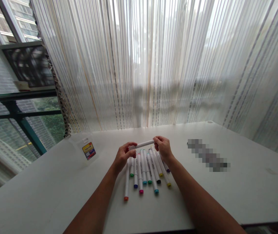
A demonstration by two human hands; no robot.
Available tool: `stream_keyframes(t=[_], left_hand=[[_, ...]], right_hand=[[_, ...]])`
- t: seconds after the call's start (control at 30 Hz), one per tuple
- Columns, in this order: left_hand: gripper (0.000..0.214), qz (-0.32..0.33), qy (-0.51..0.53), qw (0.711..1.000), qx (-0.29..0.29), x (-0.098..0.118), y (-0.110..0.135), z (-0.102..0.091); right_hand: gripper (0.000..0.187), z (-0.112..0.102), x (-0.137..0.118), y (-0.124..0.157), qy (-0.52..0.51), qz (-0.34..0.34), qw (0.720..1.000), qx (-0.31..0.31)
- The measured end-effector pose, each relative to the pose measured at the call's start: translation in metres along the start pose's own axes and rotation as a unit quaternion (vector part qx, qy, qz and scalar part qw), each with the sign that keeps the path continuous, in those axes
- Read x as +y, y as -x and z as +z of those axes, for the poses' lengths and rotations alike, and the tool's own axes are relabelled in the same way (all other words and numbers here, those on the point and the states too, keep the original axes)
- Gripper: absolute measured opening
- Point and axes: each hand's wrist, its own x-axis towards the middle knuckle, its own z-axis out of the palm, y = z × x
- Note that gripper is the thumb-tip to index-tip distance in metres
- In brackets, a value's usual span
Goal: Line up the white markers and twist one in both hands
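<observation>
A white marker (144, 144) is held roughly level above the table, its two ends in my two hands. My left hand (126, 154) is closed around the left end, thumb below and fingers above. At the right end, my right hand (162, 148) pinches the marker between thumb and fingers, which hide its tip. Beneath my hands several white markers with coloured ends lie side by side, pointing towards me. Among them are an orange-ended marker (126, 185) at the left, a pink-ended marker (140, 177) and a yellow-ended marker (165, 174) at the right.
A clear plastic package (86, 152) with a yellow and blue label lies on the white table (56, 195) at the left. At the right lies a long pixelated object (208, 155). A sheer striped curtain (139, 65) hangs along the table's far edge.
</observation>
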Motion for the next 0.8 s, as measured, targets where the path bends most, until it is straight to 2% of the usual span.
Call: stream_keyframes(t=[0.43,0.8], left_hand=[[0.032,0.0,-0.013,1.0,0.018,0.0017,-0.001,0.0013],[0.027,0.009,-0.012,0.997,0.08,-0.0055,-0.0067,-0.0005]], right_hand=[[0.013,-0.0021,-0.0004,-0.0017,0.001,-0.003,1.0,0.009],[0.01,-0.0024,-0.0012,-0.0024,-0.01,-0.002,1.0,0.02]])
